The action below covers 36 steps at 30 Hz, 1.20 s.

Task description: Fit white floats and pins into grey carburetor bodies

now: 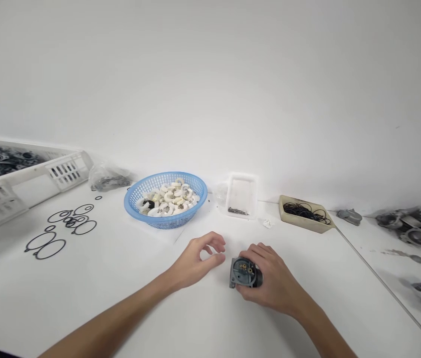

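My right hand (270, 278) is wrapped round a grey metal carburetor body (243, 272), gripping it from the right. Its round open face is turned toward me and to the left, with small brass jets visible inside. Just left of it, my left hand (199, 261) hovers with curved fingers and the thumb apart, holding nothing and not touching the carburetor. Behind my left hand stands a blue basket (191, 219) full of white plastic floats (169, 199). A white tray (242, 191) with a few small metal pins (238, 211) sits beyond the carburetor.
A beige tray (307, 224) holds black rubber rings (303, 211). Loose O-rings (51, 248) lie at left, near a clear bag (109, 176) and a white crate (27, 191) of metal parts. More carburetor bodies (419, 231) lie at right, beyond a table seam (374, 276).
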Each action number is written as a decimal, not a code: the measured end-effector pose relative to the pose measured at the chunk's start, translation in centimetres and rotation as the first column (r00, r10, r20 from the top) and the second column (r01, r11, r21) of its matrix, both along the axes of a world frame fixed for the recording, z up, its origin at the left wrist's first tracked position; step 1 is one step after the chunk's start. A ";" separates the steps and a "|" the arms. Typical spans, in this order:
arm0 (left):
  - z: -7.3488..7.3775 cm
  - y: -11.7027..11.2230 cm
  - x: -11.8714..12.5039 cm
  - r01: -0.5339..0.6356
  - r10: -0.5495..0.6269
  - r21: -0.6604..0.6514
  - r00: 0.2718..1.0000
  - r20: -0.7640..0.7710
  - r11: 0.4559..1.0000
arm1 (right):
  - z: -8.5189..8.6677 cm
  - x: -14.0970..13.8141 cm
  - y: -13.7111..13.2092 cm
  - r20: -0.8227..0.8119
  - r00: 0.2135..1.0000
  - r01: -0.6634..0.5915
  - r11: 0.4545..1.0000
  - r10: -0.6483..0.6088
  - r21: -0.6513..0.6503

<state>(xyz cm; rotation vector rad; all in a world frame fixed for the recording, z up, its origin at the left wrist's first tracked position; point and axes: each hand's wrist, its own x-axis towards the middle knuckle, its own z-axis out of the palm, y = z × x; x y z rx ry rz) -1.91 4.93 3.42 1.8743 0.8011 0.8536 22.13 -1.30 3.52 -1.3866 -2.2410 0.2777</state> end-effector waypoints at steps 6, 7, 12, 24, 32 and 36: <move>-0.8 -1.3 0.2 0.018 0.040 0.369 0.988 -0.150 0.929 | -0.1 -0.2 0.3 0.010 1.000 -0.016 0.999 0.017 -0.052; -0.8 -1.4 0.2 0.024 0.058 0.449 0.984 -0.168 0.893 | -0.1 -0.1 0.3 0.004 1.000 -0.026 0.997 0.026 -0.066; 2.1 0.1 -2.1 -0.021 0.289 0.689 0.916 -0.277 0.724 | -0.1 0.2 0.3 -0.029 0.999 -0.045 0.991 0.041 -0.128; 9.8 14.5 -15.5 -0.181 0.496 0.462 0.300 -0.815 0.868 | -0.3 0.0 0.4 -0.026 0.999 -0.049 0.994 0.046 -0.101; 7.6 14.8 -15.1 -0.170 0.444 0.412 0.246 -0.862 0.895 | -0.3 0.0 0.4 -0.013 0.998 -0.057 0.997 0.057 -0.051; 9.5 14.5 -14.4 -0.215 0.466 0.413 0.386 -0.796 0.885 | -0.4 0.0 0.3 -0.015 0.998 -0.058 0.998 0.057 -0.022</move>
